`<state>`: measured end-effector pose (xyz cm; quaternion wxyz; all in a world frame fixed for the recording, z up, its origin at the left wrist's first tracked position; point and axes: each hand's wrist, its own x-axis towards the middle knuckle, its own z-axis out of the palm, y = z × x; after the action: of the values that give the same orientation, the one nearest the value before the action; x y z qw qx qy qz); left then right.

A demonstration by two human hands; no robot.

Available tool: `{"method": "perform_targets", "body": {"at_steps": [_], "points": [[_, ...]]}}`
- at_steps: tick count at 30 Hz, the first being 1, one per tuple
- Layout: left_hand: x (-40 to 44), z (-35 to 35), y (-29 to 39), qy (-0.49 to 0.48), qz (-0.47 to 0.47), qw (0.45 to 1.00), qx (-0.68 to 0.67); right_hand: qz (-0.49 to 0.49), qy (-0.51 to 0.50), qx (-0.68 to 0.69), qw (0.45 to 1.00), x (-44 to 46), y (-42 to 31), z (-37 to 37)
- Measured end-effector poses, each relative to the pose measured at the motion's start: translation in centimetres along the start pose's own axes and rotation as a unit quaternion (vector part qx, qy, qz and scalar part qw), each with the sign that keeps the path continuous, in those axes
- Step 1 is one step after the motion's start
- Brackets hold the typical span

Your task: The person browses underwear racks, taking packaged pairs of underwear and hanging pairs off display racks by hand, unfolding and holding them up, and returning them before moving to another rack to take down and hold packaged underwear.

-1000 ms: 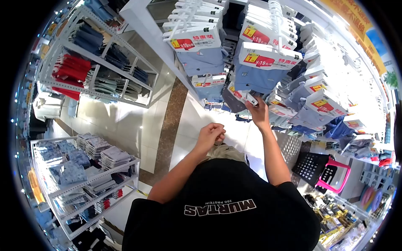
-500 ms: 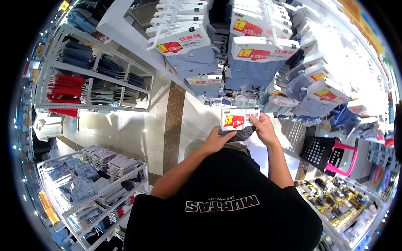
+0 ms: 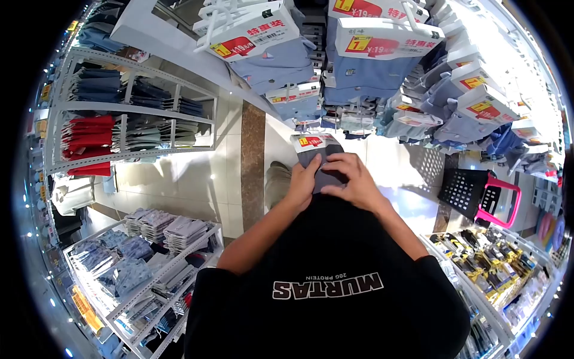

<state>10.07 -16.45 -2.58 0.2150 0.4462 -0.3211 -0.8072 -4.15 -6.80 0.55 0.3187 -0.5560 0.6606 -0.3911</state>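
A folded dark grey garment (image 3: 325,180) with a white header card (image 3: 306,142) is held in front of my chest. The card bears a yellow and red price label and points away from me. My left hand (image 3: 302,185) grips the garment along its left side, thumb on top. On the right side, my right hand (image 3: 359,186) has curled fingers and thumb on the fabric, with grey cloth showing between them. The fingers underneath are hidden.
Hanging blue garments (image 3: 371,75) with price cards fill the racks ahead. Shelves of folded clothes (image 3: 89,137) stand at left, another stacked display (image 3: 182,233) at lower left. A black basket with pink handle (image 3: 463,190) and a bin of packaged goods (image 3: 490,257) are at right.
The garment has tipped and moved slightly left, its card now farther from my body. My right hand has moved from the card's right edge down onto the fabric.
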Motion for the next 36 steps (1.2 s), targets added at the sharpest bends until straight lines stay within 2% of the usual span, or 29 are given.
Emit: {"method": "perform_targets", "body": {"at_steps": [1, 5, 9, 12, 13, 17, 20, 21, 24, 25, 28, 31, 34, 35, 36], "points": [[0.4, 0.1, 0.0, 0.013, -0.016, 1.0, -0.013, -0.017, -0.028, -0.044, 0.999, 0.3, -0.5, 0.3], [0.4, 0.1, 0.3, -0.008, -0.056, 0.995, -0.081, -0.051, 0.018, -0.076, 0.996, 1.5, 0.2, 1.5], [0.0, -0.3, 2.1, -0.05, -0.077, 0.991, -0.102, -0.037, 0.053, 0.015, 0.998, 2.6, 1.1, 1.9], [0.2, -0.8, 1.6, -0.042, -0.067, 0.995, -0.064, 0.154, 0.063, 0.223, 0.96, 3.1, 1.7, 2.2], [0.4, -0.8, 1.5, -0.031, -0.066, 0.997, -0.03, 0.119, 0.073, 0.225, 0.964, 3.4, 1.9, 2.1], [0.5, -0.3, 1.4, -0.044, -0.049, 0.998, 0.002, 0.167, 0.076, 0.378, 0.908, 3.1, 2.7, 1.8], [0.5, -0.7, 0.6, -0.04, -0.054, 0.998, -0.008, 0.186, 0.079, 0.297, 0.933, 2.9, 4.6, 1.2], [0.5, -0.7, 0.5, -0.045, -0.051, 0.998, -0.003, 0.234, 0.084, 0.322, 0.913, 3.1, 3.9, 0.7], [1.3, -0.8, 0.3, -0.054, -0.038, 0.998, -0.019, 0.249, 0.108, 0.384, 0.882, 3.5, 1.6, -0.5], [1.3, -0.9, 0.1, -0.051, -0.035, 0.998, -0.03, 0.23, 0.132, 0.444, 0.856, 3.5, 2.4, 0.3], [1.1, 0.1, 0.6, -0.041, -0.025, 0.997, -0.056, 0.252, 0.14, 0.478, 0.83, 3.5, 2.4, -0.3], [1.3, 0.5, 0.9, -0.075, -0.061, 0.99, -0.106, 0.232, 0.078, 0.357, 0.902, 2.8, 3.6, -0.4], [0.7, 1.8, 1.4, -0.089, -0.069, 0.986, -0.126, 0.051, 0.009, 0.188, 0.981, 2.6, 2.5, -1.3], [0.7, 1.7, 1.2, -0.09, -0.067, 0.987, -0.116, 0.063, 0.002, 0.2, 0.978, 2.5, 2.8, -1.1], [1.0, 1.5, 0.9, -0.092, -0.065, 0.988, -0.107, 0.128, 0.019, 0.247, 0.96, 2.3, 3.9, -1.0]]}}
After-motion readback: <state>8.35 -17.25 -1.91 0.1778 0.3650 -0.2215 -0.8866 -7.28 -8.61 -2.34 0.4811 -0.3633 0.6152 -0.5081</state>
